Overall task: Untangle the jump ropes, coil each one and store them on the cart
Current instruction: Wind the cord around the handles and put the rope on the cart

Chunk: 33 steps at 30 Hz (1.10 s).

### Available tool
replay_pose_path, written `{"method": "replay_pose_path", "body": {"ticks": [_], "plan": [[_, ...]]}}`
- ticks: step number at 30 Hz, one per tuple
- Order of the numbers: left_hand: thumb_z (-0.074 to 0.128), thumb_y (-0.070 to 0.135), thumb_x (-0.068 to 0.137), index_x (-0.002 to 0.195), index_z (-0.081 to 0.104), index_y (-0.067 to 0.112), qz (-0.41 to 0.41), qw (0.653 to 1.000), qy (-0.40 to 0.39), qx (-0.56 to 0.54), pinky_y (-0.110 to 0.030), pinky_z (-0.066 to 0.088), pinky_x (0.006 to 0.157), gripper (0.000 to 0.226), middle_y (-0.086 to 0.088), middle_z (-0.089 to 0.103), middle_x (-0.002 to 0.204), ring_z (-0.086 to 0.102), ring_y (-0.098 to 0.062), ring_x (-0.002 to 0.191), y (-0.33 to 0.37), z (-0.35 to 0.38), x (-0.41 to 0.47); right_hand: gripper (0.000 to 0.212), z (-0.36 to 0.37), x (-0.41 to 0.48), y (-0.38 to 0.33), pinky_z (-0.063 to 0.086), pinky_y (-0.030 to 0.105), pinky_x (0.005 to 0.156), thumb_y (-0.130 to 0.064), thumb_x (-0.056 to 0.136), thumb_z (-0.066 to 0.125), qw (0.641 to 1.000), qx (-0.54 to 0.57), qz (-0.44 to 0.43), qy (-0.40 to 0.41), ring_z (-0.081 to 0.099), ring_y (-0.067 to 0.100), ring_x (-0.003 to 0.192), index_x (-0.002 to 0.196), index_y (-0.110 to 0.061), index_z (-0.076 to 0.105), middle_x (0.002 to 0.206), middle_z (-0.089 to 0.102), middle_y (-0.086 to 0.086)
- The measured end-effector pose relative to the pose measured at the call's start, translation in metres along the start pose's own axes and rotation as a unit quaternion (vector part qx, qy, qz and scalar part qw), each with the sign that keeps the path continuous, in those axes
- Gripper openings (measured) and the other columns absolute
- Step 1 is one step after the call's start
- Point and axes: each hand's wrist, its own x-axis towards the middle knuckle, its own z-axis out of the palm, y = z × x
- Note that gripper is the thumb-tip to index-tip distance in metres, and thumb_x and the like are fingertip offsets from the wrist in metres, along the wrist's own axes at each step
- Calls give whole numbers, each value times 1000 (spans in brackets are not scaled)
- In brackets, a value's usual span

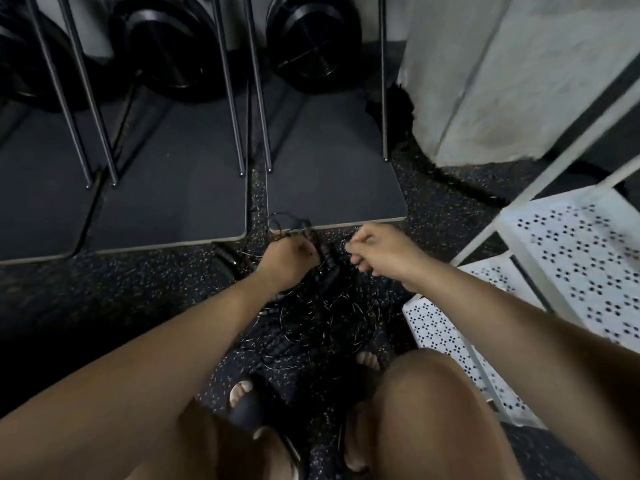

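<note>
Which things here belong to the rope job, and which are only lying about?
For the job: ropes, tangled on the floor; cart, on the right; left hand, gripping ropes; right hand, beside it.
Just lying about: plates; mats; rods.

Both arms stretched fwd & down. L hand (289, 259) clenched on jump ropes (311, 320); R hand (377, 252) fingers curled, grip unclear.
</note>
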Motion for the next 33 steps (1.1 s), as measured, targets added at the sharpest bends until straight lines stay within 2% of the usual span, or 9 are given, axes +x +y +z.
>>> {"method": "replay_pose_path", "body": {"ticks": [3, 8, 12, 15, 18, 21, 25, 27, 33], "plan": [[67, 33, 101, 104, 68, 28, -16, 998, -37, 42, -21, 44, 57, 6, 10, 70, 94, 61, -4, 74, -41, 16, 35, 13, 28, 44, 27, 53, 25, 65, -30, 105, 67, 999, -23, 9, -38, 72, 10, 79, 109, -18, 68, 96, 79, -1], [71, 31, 103, 121, 67, 22, -27, 994, -87, 60, -27, 49, 76, 21, 3, 72, 109, 67, -16, 94, -120, 37, 78, 11, 84, 121, 64, 55, 36, 74, -34, 103, 68, 992, -85, -2, -88, 72, 18, 92, 102, -23, 67, 98, 75, -2], [70, 27, 100, 115, 62, 21, -39, 989, -108, 93, -29, 49, 69, 17, -2, 73, 107, 69, -19, 88, -188, 67, 104, 10, 138, 176, 89, 55, 35, 80, -32, 104, 67, 977, -181, -38, -106, 68, 18, 95, 108, -23, 65, 104, 72, -6], [76, 29, 96, 123, 62, 16, -41, 988, -101, 113, -33, 53, 83, 33, -6, 74, 118, 70, -26, 104, -228, 89, 123, 17, 181, 212, 110, 60, 44, 89, -30, 104, 67, 960, -236, -67, -136, 69, 22, 96, 118, -22, 61, 111, 71, 0], [75, 22, 94, 132, 60, 15, -49, 987, -101, 119, -41, 57, 96, 41, -6, 68, 130, 66, -27, 116, -260, 107, 141, 30, 220, 242, 123, 56, 46, 95, -31, 104, 66, 939, -301, -95, -135, 62, 29, 114, 129, -17, 58, 130, 61, 6], [77, 24, 91, 142, 53, 23, -54, 984, -101, 140, -44, 56, 101, 56, -2, 60, 138, 64, -27, 124, -293, 124, 158, 39, 255, 270, 129, 55, 47, 97, -32, 105, 66, 921, -347, -124, -126, 57, 32, 124, 136, -14, 53, 136, 54, 8], [83, 37, 88, 149, 44, 26, -62, 986, -61, 140, -53, 53, 102, 73, -1, 50, 136, 59, -29, 122, -304, 128, 166, 48, 278, 289, 133, 49, 45, 105, -35, 103, 68, 890, -407, -169, -119, 51, 32, 132, 144, -16, 50, 141, 51, 8], [84, 34, 86, 148, 42, 26, -67, 987, -41, 140, -55, 53, 100, 76, -3, 50, 136, 58, -33, 124, -314, 131, 173, 49, 290, 299, 139, 46, 44, 110, -35, 102, 69, 874, -433, -185, -119, 50, 31, 133, 144, -16, 50, 141, 53, 8], [82, 38, 88, 155, 40, 24, -85, 987, -47, 126, -53, 47, 108, 81, -5, 50, 143, 55, -34, 131, -322, 150, 172, 56, 314, 312, 156, 43, 44, 110, -35, 101, 72, 863, -459, -165, -132, 50, 32, 134, 146, -15, 46, 142, 52, 10]]}}
